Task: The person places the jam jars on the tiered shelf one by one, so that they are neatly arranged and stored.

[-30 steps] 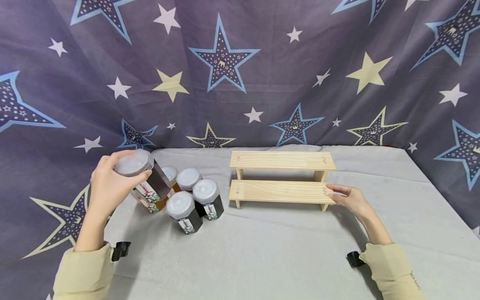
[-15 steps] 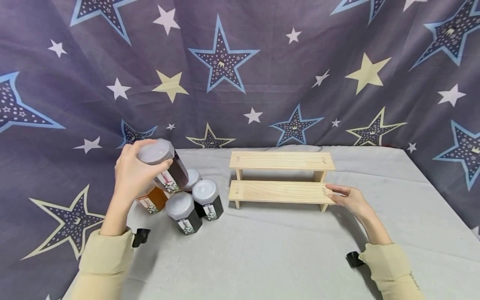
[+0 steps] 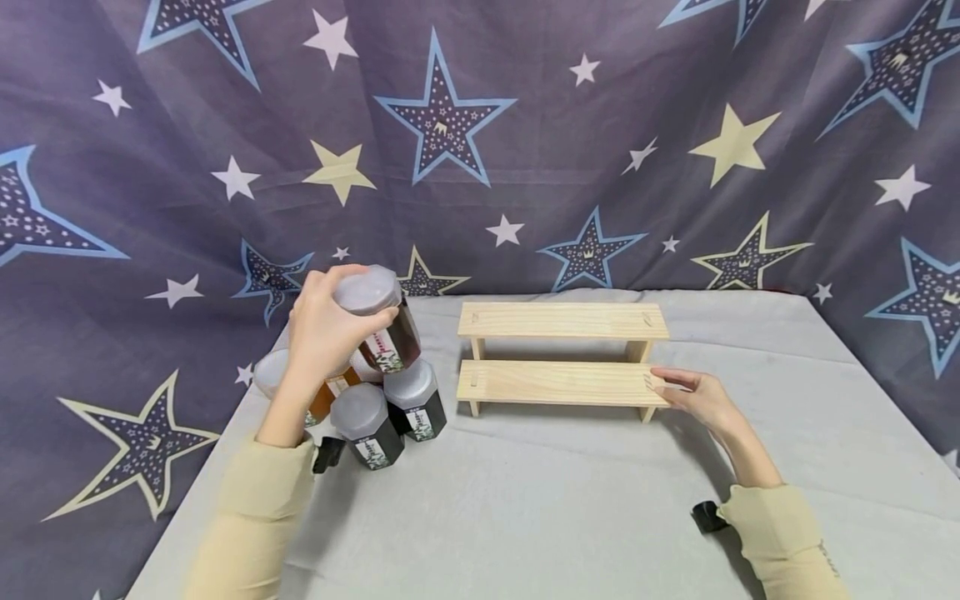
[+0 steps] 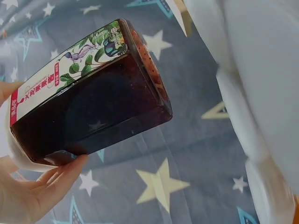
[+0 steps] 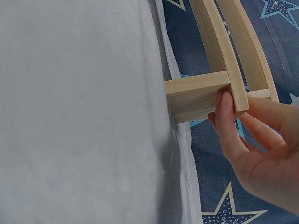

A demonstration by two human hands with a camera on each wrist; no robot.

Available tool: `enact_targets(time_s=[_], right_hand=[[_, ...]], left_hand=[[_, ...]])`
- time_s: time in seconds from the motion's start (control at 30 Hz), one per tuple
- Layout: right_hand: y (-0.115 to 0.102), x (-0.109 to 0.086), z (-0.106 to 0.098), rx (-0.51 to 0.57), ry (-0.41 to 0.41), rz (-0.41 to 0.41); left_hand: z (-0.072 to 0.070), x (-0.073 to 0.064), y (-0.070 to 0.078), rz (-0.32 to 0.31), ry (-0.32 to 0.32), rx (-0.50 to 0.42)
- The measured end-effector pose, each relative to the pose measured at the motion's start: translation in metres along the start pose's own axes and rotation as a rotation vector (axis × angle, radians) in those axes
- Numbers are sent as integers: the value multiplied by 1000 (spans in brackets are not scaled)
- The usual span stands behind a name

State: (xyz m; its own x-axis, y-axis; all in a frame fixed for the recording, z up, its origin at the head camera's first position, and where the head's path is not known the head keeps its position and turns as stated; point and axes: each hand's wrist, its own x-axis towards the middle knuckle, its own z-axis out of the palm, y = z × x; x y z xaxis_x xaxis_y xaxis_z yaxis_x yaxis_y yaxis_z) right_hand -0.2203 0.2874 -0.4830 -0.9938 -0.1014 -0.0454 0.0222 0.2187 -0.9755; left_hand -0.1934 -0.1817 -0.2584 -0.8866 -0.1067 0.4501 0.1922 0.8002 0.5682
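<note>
My left hand [image 3: 321, 330] grips a jar [image 3: 397, 340] by its pale lid, fingers and thumb around the rim. The jar is dark red, six-sided and slightly tilted, held above the other jars. In the left wrist view its label [image 4: 77, 63] shows leaves and a bird. Far to the right, my right hand [image 3: 705, 403] pinches the right end of the lower board of a two-tier wooden stand [image 3: 555, 383]. The right wrist view shows thumb and fingers on either side of the board's end [image 5: 236, 95].
Two dark jars [image 3: 369, 433] [image 3: 417, 408] stand left of the stand. Amber jars [image 3: 322, 407] are partly hidden behind my left hand and forearm. A grey cloth [image 3: 525, 508] covers the table; a star-patterned curtain [image 3: 525, 108] hangs behind it.
My left hand has carried the dark red jar to the right and slightly up, uncovering the amber jars at far left. The right hand and the stand have stayed put.
</note>
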Motion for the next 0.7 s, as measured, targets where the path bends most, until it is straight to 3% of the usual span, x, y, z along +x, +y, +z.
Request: enact_targets(time_s=[0.3,0.7], right_hand=[[-8,-3,1,21,-11,-1],[4,2,-1,48,3,-13]], left_hand=[[24,2,24,93,9,-58],[57,2,61,115,-40,-111]])
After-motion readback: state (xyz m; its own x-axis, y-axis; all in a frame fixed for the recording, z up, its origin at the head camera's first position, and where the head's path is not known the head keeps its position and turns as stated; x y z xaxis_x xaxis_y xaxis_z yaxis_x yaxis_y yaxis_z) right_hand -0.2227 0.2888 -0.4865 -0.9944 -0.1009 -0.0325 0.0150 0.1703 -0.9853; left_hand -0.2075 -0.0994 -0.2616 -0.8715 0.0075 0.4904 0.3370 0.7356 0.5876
